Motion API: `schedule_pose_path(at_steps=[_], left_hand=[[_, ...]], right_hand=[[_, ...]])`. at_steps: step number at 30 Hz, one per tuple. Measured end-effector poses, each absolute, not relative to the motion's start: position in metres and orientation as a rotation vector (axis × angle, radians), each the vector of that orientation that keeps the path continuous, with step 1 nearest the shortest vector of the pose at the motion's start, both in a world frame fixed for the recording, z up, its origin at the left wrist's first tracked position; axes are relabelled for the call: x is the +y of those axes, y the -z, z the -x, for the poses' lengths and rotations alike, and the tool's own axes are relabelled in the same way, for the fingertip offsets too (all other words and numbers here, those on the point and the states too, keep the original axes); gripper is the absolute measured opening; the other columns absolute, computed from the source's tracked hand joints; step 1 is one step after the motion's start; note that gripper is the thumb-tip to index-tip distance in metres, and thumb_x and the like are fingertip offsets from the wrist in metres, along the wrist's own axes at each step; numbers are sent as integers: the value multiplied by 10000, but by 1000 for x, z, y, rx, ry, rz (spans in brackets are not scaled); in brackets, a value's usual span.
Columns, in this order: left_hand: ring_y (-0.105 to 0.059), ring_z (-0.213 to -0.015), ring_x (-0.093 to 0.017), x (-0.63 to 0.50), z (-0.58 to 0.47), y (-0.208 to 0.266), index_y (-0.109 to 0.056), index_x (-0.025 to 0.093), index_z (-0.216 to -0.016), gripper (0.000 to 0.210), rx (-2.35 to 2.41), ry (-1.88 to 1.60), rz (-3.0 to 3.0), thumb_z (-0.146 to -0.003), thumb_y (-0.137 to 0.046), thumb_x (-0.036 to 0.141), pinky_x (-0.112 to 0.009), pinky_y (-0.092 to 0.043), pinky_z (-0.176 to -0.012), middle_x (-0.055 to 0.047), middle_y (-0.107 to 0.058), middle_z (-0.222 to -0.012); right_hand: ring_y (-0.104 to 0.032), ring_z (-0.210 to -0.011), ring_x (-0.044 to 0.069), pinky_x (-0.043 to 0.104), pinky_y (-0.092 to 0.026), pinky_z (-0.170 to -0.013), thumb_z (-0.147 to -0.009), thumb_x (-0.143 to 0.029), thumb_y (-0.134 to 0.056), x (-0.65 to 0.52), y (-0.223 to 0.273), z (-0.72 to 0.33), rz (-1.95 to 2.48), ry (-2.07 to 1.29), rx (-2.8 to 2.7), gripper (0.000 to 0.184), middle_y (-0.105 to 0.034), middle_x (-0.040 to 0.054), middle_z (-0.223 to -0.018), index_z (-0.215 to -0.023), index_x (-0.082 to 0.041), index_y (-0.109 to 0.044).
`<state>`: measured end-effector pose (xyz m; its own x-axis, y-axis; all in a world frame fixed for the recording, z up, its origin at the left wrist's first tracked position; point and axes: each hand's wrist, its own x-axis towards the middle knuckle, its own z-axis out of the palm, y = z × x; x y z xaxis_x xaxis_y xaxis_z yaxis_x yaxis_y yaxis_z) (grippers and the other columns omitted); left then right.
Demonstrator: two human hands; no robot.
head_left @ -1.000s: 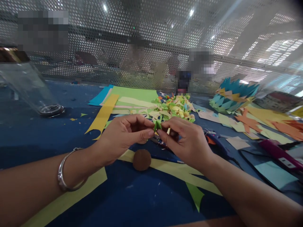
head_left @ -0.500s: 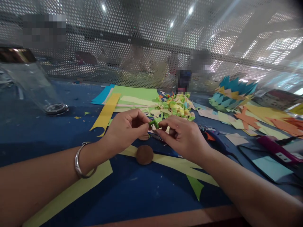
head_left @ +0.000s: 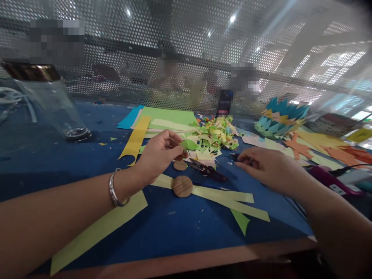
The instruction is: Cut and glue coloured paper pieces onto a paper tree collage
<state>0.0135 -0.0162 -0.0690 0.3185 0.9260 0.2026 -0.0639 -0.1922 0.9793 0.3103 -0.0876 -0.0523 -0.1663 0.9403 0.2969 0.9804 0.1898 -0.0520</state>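
Observation:
My left hand (head_left: pixel 167 153) pinches a small green paper leaf (head_left: pixel 189 145) between thumb and fingers, in front of the scrap pile. To the right, my right hand (head_left: pixel 261 164) is closed around a glue gun (head_left: pixel 234 155); only its dark tip shows past the fingers and the rest is hidden. Between the hands lie dark-handled scissors (head_left: pixel 209 170), blades toward my left hand. Closer to me, a round wooden disc (head_left: pixel 183 186) rests on pale yellow paper strips (head_left: pixel 223 195). A second wooden disc (head_left: pixel 179 165) lies just behind it, below my left fingers.
A heap of paper scraps (head_left: pixel 217 131) sits mid-table beside stacked coloured sheets (head_left: pixel 171 114). At left stands a glass jar (head_left: pixel 52 102). A blue-and-yellow paper crown-like piece (head_left: pixel 281 118) is at back right. A purple power strip (head_left: pixel 325 180) with cords lies right. A perforated screen (head_left: pixel 139 50) closes the back.
My right hand has let go of the green paper and moved right to the glue gun. The leaf stays in my left hand, now spread flatter. The scissors are uncovered.

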Motion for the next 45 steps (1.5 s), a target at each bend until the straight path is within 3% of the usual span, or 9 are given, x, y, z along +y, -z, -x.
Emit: schedule_pose_path(at_steps=[6, 11, 16, 20, 22, 31, 34, 37, 45], left_hand=[[-636, -692, -135, -16, -11, 74, -539, 208, -1015, 329, 845, -1098, -1588, -792, -776, 253, -269, -520, -634, 19, -615, -764], [-676, -755, -160, -19, -12, 71, -518, 206, -1024, 311, 853, -1091, -1648, -812, -744, 237, -287, -531, -679, -4, -653, -788], [-629, -789, -146, -22, -9, 70, -568, 195, -998, 273, 861, -1098, -1761, -793, -744, 232, -283, -519, -715, -10, -625, -852], [-628, -806, -161, -20, -10, 72, -586, 189, -989, 268, 851, -1069, -1716, -787, -751, 248, -292, -529, -700, -24, -627, -867], [-630, -799, -164, -19, -11, 74, -587, 192, -987, 277, 828, -1044, -1686, -784, -762, 261, -287, -534, -679, -22, -629, -852], [-654, -746, -148, -27, -13, 70, -596, 201, -995, 292, 799, -953, -1657, -770, -776, 248, -275, -547, -678, -4, -664, -798], [-682, -787, -161, -27, -13, 71, -600, 195, -998, 296, 825, -908, -1709, -765, -777, 246, -278, -532, -713, -23, -703, -826], [-696, -797, -173, -27, -13, 73, -601, 194, -1003, 270, 811, -850, -1732, -785, -754, 239, -276, -518, -695, -42, -730, -835], [-655, -715, -138, -29, -16, 74, -646, 176, -846, 146, 826, -838, -1771, -785, -756, 250, -257, -499, -660, -21, -689, -764]], right_hand=[[-693, -742, 308, 424, -477, -634, -892, -495, -646, -125, 82, -370, 2036, 315, -1885, 275, -737, 135, -901, -951, -228, -675], [-682, -660, 260, 384, -467, -603, -782, -435, -783, -121, 94, -392, 1976, -181, -1606, 200, -731, 124, -765, -839, -253, -725], [-579, -477, 167, 332, -391, -452, -850, -375, -703, -120, 95, -397, 1722, -604, -1362, 133, -606, 57, -620, -810, -251, -730], [-592, -596, 198, 372, -448, -519, -867, -310, -673, -137, 88, -381, 1326, -1099, -1074, 111, -616, 95, -757, -771, -286, -722], [-513, -545, 189, 397, -423, -504, -872, -336, -630, -145, 84, -369, 1263, -1213, -980, 178, -546, 83, -692, -719, -275, -697], [-224, -505, 150, 357, -271, -461, -840, -406, -542, -149, 83, -306, 1052, -1273, -959, 264, -241, -23, -664, -620, -267, -492], [-148, -522, 136, 284, -241, -466, -820, -390, -553, -149, 84, -294, 995, -1235, -1008, 133, -220, -43, -699, -830, -265, -599], [-72, -519, 137, 275, -186, -454, -854, -378, -531, -149, 83, -288, 947, -1248, -985, 223, -216, -49, -707, -1042, -292, -613], [-123, -433, 90, 278, -175, -423, -914, -399, -548, -152, 85, -281, 884, -1332, -1060, 157, -295, -55, -671, -885, -246, -569]])
